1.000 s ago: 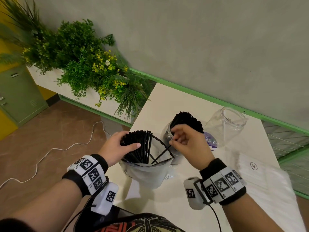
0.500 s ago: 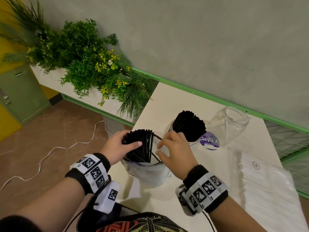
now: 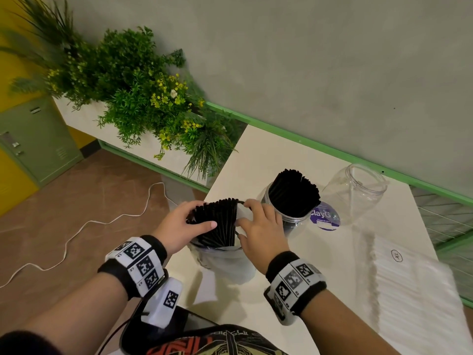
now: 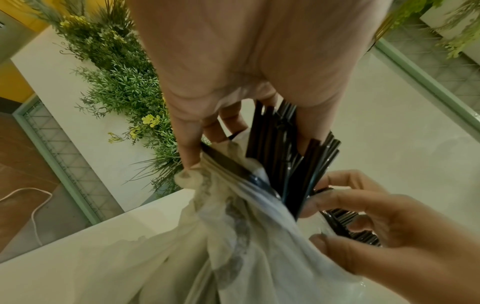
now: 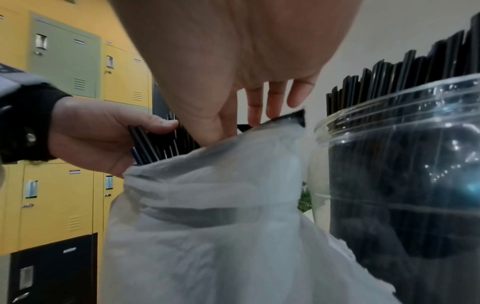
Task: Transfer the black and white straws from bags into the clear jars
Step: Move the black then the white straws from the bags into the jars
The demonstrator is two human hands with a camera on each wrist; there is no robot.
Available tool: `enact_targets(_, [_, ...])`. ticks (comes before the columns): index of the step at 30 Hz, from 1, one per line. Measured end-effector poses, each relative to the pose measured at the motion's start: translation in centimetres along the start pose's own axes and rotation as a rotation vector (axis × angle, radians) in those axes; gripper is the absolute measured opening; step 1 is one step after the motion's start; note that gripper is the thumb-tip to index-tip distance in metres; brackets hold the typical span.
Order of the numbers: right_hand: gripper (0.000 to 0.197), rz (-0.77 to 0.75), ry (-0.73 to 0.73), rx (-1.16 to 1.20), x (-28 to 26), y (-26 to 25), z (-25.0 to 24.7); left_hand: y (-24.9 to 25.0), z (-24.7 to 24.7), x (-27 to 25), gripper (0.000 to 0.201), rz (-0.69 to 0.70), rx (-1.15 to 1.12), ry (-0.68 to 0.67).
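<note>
A bundle of black straws (image 3: 220,221) stands in a translucent white bag (image 3: 225,262) on the table. My left hand (image 3: 202,213) grips the bundle near its top, thumb in front and fingers behind. At the bag's mouth, my right hand (image 3: 243,213) has its fingers curled round a few loose black straws (image 4: 348,224) beside the bundle. Just right of the bag stands a clear jar (image 3: 289,221) packed with upright black straws (image 3: 294,193). Behind it to the right, an empty clear jar (image 3: 355,193) lies tilted. A bag of white straws (image 3: 409,290) lies flat at the right.
The white table (image 3: 268,160) ends at its left edge close to the bag, with brown floor and a white cable (image 3: 76,231) below. A planter with green plants (image 3: 133,93) stands to the far left. A grey wall with a green rail (image 3: 320,147) borders the back.
My right hand has left the filled jar and moved left to the bag's mouth. The loose leaning straws now sit within its fingers. The left hand keeps gripping the bundle.
</note>
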State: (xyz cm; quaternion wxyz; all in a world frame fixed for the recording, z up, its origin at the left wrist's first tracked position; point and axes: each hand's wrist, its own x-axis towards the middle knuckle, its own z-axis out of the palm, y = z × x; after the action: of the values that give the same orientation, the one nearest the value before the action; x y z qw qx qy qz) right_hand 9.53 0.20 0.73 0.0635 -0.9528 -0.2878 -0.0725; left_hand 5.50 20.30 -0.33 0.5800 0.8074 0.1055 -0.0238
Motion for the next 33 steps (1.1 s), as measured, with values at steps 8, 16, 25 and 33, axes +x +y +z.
enact_targets(8, [0.037,0.033,-0.167,0.085,1.0,0.5,1.1,-0.4,-0.4,-0.3,0.032,-0.001,-0.070,0.027])
enact_targets(16, [0.033,-0.034,-0.483,0.354,2.7,0.9,1.6,-0.3,0.0,0.0,0.089,-0.021,-0.002,0.049])
enact_targets(25, [0.045,0.029,-0.584,0.151,4.1,0.4,3.4,0.4,0.1,-0.3,0.056,-0.001,0.011,0.043])
enact_targets(33, [0.025,0.115,-0.634,0.232,4.7,-0.2,4.0,0.2,-0.1,-0.2,0.055,0.002,0.019,0.062])
